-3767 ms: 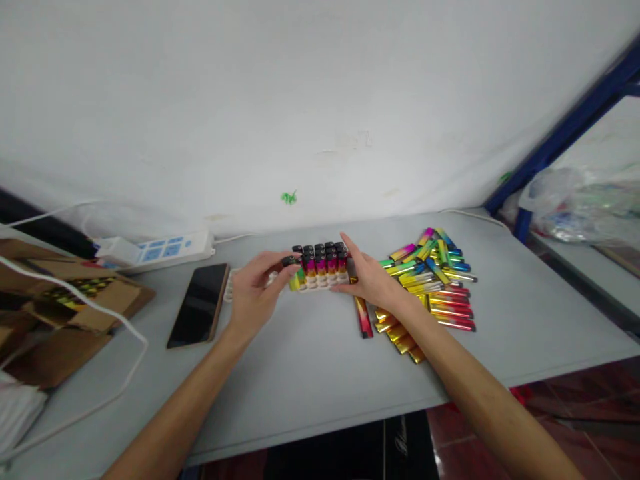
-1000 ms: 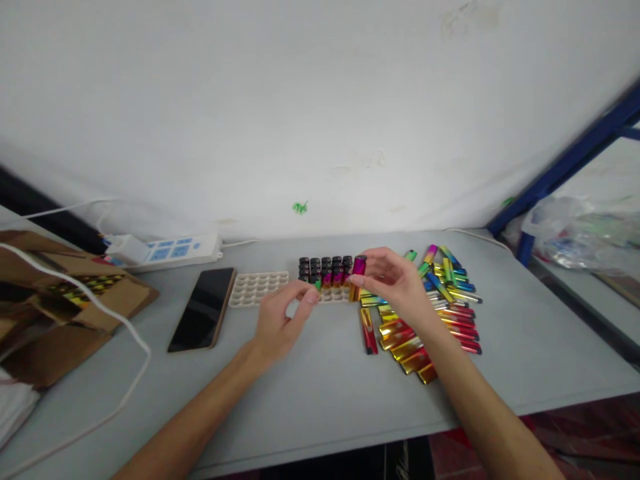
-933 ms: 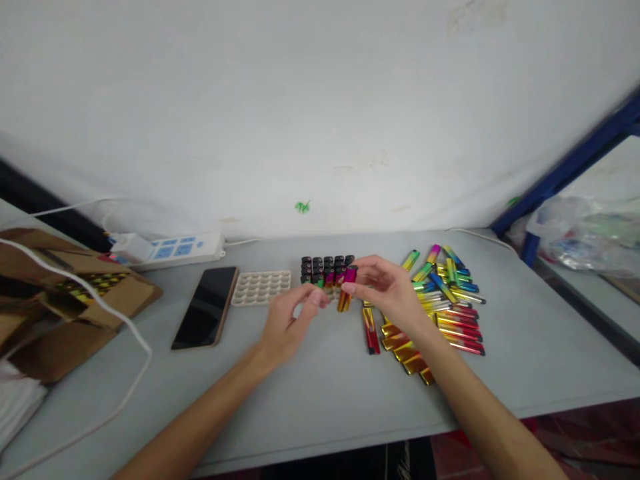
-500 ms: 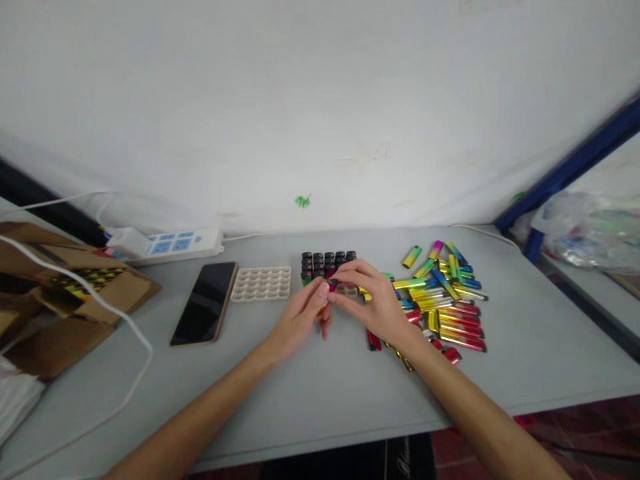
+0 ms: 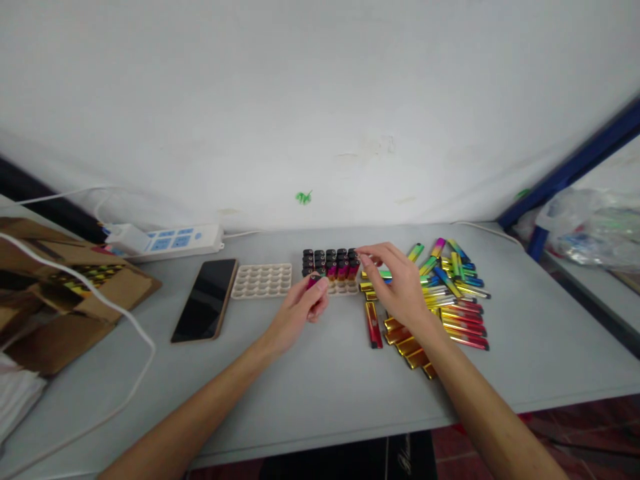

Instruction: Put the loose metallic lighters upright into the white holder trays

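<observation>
My left hand [image 5: 299, 303] is closed around a slim metallic tube [image 5: 313, 281] with a magenta body and a black end; most of its length is hidden by the fingers. Just to its right, my right hand [image 5: 393, 277] has its thumb and fingers apart with nothing visible between them, its fingertips close to the back right corner of a tray. Rows of upright black-topped tubes [image 5: 331, 261] fill the back of that pale tray [image 5: 345, 288], some with magenta bodies showing. Under and beyond my right hand lies a pile of shiny tubes [image 5: 465, 320] in red, gold, green and blue.
A second pale tray [image 5: 262, 281] with round hollows lies left of the filled one. Further left are a phone [image 5: 205, 300], a white power strip [image 5: 175, 243] and a cardboard box [image 5: 75, 313]. A white cable [image 5: 135, 327] loops over the left side. Plastic bags [image 5: 590, 220] sit at far right.
My right hand has come away from the left hand and moved right, its fingers opening. My left hand has shifted slightly left, keeping the tube. The tray's front hollows are now uncovered.
</observation>
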### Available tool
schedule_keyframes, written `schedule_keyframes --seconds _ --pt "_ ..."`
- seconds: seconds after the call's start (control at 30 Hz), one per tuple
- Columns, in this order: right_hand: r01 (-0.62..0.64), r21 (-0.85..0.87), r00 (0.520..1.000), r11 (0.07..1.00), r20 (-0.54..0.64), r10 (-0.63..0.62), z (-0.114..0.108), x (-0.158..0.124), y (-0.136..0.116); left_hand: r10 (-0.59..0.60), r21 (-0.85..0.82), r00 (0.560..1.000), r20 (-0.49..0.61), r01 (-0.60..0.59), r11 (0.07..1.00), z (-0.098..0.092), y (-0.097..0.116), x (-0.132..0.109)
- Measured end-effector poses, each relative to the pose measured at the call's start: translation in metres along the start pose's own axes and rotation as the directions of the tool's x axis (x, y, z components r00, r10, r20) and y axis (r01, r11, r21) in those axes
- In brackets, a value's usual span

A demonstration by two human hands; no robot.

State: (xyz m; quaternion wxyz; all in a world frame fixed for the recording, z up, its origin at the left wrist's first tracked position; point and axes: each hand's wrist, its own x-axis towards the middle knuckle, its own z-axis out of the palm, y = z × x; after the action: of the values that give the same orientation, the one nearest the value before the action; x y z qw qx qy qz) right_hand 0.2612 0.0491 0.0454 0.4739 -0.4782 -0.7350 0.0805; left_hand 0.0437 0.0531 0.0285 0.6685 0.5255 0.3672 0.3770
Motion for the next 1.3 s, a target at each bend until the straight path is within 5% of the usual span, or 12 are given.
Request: schedule_keyframes --seconds 0.23,0.8,1.0,1.17,1.3 --pt "0.025 -0.024 1.000 0.999 -0.011 -0.025 0.001 0.001 0.001 0.083 0.321 0.992 -0.100 -0.047 0.946 -0.006 -0.004 -0.002" --pt "-0.046 -0.066 0.998 0.997 0.042 0.049 0.004 0.000 0.013 0.115 0.181 0.986 -0.119 -0.093 0.979 -0.005 -0.001 -0.002" --pt "-0.131 -0.042 0.966 0.990 0.220 0.137 0.011 -0.012 0.023 0.172 0.098 0.977 -0.125 -0.161 0.982 -0.006 0.005 -0.001" --pt "-0.134 -0.021 0.925 0.991 0.356 0.133 0.025 -0.019 0.027 0.364 0.182 0.913 -0.186 -0.332 0.925 -0.009 0.011 -0.001" --pt "-0.176 0.012 0.924 0.984 0.347 0.160 0.030 -0.018 0.029 0.541 0.339 0.808 -0.233 -0.454 0.824 -0.016 0.009 0.001"
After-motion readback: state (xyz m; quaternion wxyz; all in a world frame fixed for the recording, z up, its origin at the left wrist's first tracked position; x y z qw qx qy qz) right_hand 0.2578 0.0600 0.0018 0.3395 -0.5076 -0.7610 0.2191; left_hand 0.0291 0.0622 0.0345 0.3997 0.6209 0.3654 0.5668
